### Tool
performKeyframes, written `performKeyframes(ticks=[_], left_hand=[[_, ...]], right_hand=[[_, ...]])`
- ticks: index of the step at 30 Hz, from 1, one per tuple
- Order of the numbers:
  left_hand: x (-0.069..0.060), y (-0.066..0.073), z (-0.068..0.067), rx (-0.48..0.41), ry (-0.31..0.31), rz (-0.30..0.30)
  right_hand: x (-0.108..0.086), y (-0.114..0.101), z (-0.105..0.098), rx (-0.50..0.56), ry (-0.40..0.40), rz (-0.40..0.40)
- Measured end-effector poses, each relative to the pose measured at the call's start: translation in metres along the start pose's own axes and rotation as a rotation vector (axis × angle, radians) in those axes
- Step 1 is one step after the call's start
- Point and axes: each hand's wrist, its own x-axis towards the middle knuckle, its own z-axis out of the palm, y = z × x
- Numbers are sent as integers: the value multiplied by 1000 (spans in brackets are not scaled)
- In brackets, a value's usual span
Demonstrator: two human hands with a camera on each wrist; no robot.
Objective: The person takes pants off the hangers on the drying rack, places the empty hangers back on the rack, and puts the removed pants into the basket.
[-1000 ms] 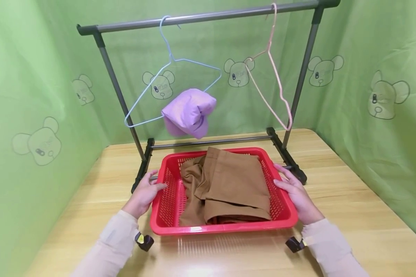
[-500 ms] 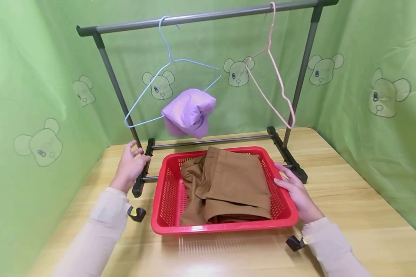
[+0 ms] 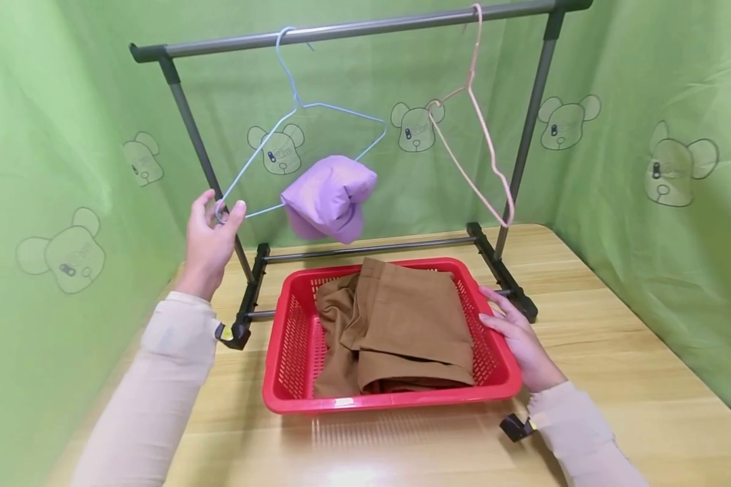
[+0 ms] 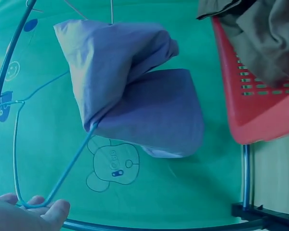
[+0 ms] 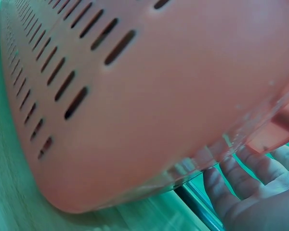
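Observation:
In the head view my left hand [image 3: 209, 247] is raised at the lower left corner of a blue clothes hanger [image 3: 252, 157]. The hanger's corner lies between its thumb and fingers, which stand apart. A folded lilac cloth [image 3: 329, 196] hangs over the hanger's bottom bar; the left wrist view shows the cloth [image 4: 139, 96] close by. My right hand [image 3: 524, 345] holds the right rim of a red plastic basket [image 3: 396, 400], with its fingers [image 5: 241, 178] under the rim's outer side in the right wrist view. Folded brown clothing [image 3: 411, 325] lies in the basket.
Both hangers hang from a grey metal clothes rack [image 3: 365, 28]; the second is a pink hanger [image 3: 486, 138] at the right. The rack's black feet [image 3: 502, 274] stand on the wooden table [image 3: 585, 304], partly behind the basket. Green curtains [image 3: 55, 155] with bear-head prints enclose the table.
My left hand has let go of the basket's left rim and risen up and left to the blue hanger's corner. My right hand stays at the basket's right rim.

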Motion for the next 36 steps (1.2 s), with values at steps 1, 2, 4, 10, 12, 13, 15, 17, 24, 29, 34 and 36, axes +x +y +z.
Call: performKeyframes(ticks=[1,2,4,10,12,13,15,17,24,29,34,36], left_hand=[[1,2,1,18,7,7],[2,4,1,35,14,13],[4,7,3,58,24,17],[12,13,6,118,43,-4],[15,15,6,134,51,-18],[16,15,7,139,55,-24],[19,16,8,144,55,-37],[21,17,10,148,49,-50],[26,19,13,100,5,-71],[26,21,14,-60,-102,-129],[25,24,16,-189,-155,-158],[23,26,18,-188,-124,-142]], right_hand=[[0,0,0,0,-2,0],[0,-1,0,-3,-4,0],[0,-1,0,-14,-7,2],[0,-2,0,-35,-8,-1],[0,-2,0,-29,-11,-9],[0,-3,0,-25,-13,-13],[0,-3,0,-22,-14,-20],[0,-3,0,-27,-14,-24],[0,-3,1,-61,-5,-10],[-2,-4,0,-80,3,2],[-2,-4,0,-75,-2,1],[-2,-4,0,-75,-6,-1]])
